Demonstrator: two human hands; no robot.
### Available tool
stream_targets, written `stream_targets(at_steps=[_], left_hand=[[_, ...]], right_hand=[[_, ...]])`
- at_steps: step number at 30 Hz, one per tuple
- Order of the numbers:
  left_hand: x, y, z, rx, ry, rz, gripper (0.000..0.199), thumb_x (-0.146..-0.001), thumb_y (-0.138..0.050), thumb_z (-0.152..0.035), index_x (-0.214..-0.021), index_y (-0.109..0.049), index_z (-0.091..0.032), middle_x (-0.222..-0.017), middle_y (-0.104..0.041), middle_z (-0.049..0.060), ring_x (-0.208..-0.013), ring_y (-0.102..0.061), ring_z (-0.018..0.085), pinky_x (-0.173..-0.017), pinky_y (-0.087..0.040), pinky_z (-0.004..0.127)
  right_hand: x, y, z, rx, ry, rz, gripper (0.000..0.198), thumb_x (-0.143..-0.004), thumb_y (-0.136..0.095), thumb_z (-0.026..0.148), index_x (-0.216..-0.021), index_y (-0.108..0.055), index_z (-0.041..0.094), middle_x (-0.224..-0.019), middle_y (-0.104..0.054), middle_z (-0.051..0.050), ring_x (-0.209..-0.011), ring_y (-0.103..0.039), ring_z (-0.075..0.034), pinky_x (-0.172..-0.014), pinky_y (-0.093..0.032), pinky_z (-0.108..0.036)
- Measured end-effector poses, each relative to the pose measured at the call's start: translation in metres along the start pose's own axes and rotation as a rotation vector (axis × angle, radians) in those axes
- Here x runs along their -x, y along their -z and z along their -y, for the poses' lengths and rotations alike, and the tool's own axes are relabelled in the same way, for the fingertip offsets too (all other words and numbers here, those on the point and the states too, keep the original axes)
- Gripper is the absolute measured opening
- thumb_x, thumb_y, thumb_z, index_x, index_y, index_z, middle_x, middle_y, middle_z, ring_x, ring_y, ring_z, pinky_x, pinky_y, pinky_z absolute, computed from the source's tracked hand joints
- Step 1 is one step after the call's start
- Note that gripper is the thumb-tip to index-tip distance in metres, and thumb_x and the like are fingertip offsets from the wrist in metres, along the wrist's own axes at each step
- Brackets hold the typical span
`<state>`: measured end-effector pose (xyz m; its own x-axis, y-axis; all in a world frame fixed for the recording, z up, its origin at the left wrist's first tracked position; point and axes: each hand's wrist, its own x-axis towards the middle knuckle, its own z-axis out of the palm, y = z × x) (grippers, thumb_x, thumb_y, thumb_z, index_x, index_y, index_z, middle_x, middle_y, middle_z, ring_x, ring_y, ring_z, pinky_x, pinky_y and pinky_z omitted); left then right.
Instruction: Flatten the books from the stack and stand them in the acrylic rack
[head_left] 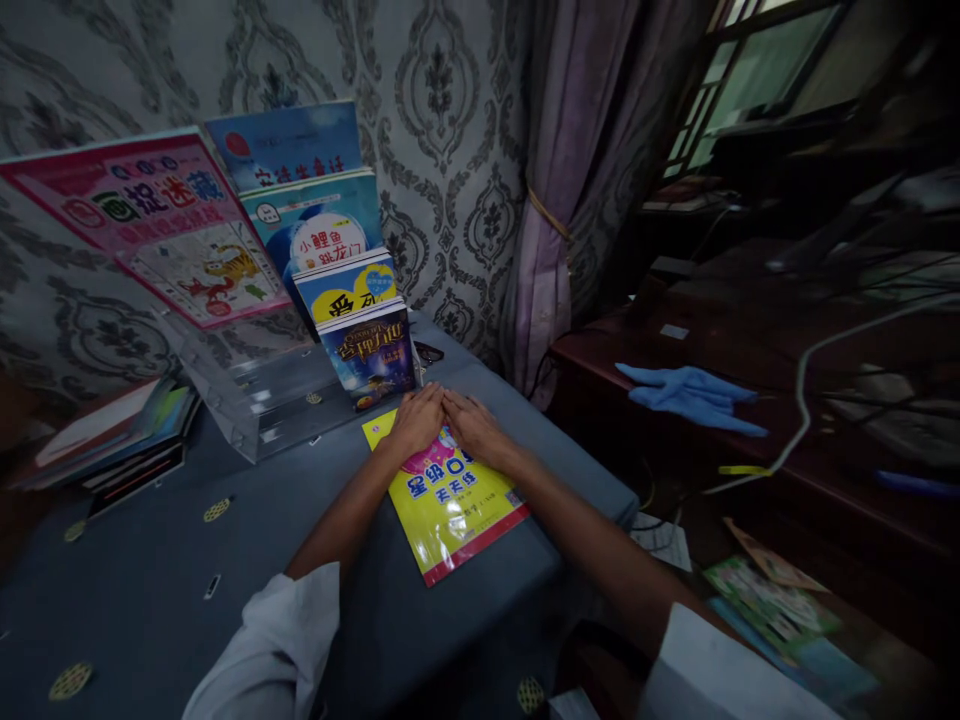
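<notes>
A yellow workbook with blue lettering and a red strip along its bottom lies face up on the blue-grey tablecloth. My left hand rests flat on its upper part, fingers stretched forward. Beside it my right hand lies flat too, the two hands touching near the fingertips. Both cover part of the pink cover picture. Just beyond my fingers stands a dark blue book, the front one in a clear acrylic stand.
Behind it stand a blue-and-yellow book, a teal book and a pink book. More books are stacked at left. To the right, a dark red table holds blue gloves and a pale cable.
</notes>
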<state>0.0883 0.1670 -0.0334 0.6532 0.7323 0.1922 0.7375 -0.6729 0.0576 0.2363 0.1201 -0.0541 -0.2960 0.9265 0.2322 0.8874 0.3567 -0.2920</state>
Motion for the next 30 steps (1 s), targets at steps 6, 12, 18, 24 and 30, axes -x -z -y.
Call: stream_targets(at_steps=[6,12,18,24,30], left_hand=[[-0.003,-0.007,0.004,0.012,-0.024,-0.036,0.044,-0.1,-0.035,-0.017,-0.142,-0.048,-0.011,-0.15,-0.049,0.017,-0.142,-0.043,0.024,-0.113,-0.037,0.042],[-0.002,-0.009,0.006,0.048,-0.056,-0.047,0.045,-0.101,-0.034,-0.023,-0.142,-0.049,-0.011,-0.151,-0.048,0.016,-0.143,-0.042,0.024,-0.116,-0.035,0.043],[0.0,-0.01,0.004,0.075,-0.096,-0.061,0.045,-0.102,-0.032,-0.025,-0.14,-0.051,-0.012,-0.15,-0.05,0.015,-0.143,-0.042,0.024,-0.116,-0.034,0.046],[0.004,-0.003,0.0,0.064,-0.122,-0.011,0.045,-0.102,-0.032,-0.025,-0.142,-0.05,-0.011,-0.151,-0.048,0.014,-0.144,-0.041,0.024,-0.118,-0.032,0.044],[0.011,0.003,-0.005,0.065,-0.143,-0.006,0.045,-0.103,-0.032,-0.026,-0.143,-0.049,-0.014,-0.152,-0.047,0.012,-0.144,-0.041,0.022,-0.119,-0.032,0.042]], right_hand=[[0.007,-0.002,-0.004,-0.031,0.033,-0.031,0.052,-0.096,-0.037,0.018,-0.148,-0.043,0.011,-0.154,-0.045,-0.019,-0.145,-0.039,-0.026,-0.118,-0.03,-0.05],[0.022,0.001,-0.004,-0.057,0.02,-0.034,0.049,-0.099,-0.035,0.02,-0.145,-0.047,0.01,-0.152,-0.047,-0.02,-0.145,-0.039,-0.027,-0.117,-0.033,-0.052],[0.031,0.004,-0.003,-0.058,0.03,-0.052,0.051,-0.098,-0.035,0.019,-0.147,-0.045,0.013,-0.153,-0.046,-0.018,-0.145,-0.039,-0.027,-0.117,-0.034,-0.054],[0.036,0.01,-0.002,-0.064,0.022,-0.03,0.049,-0.099,-0.034,0.02,-0.147,-0.045,0.013,-0.154,-0.045,-0.018,-0.145,-0.038,-0.025,-0.118,-0.033,-0.053],[0.04,0.014,-0.001,-0.077,0.056,-0.054,0.049,-0.099,-0.034,0.021,-0.146,-0.046,0.014,-0.152,-0.048,-0.018,-0.143,-0.042,-0.026,-0.117,-0.035,-0.054]])
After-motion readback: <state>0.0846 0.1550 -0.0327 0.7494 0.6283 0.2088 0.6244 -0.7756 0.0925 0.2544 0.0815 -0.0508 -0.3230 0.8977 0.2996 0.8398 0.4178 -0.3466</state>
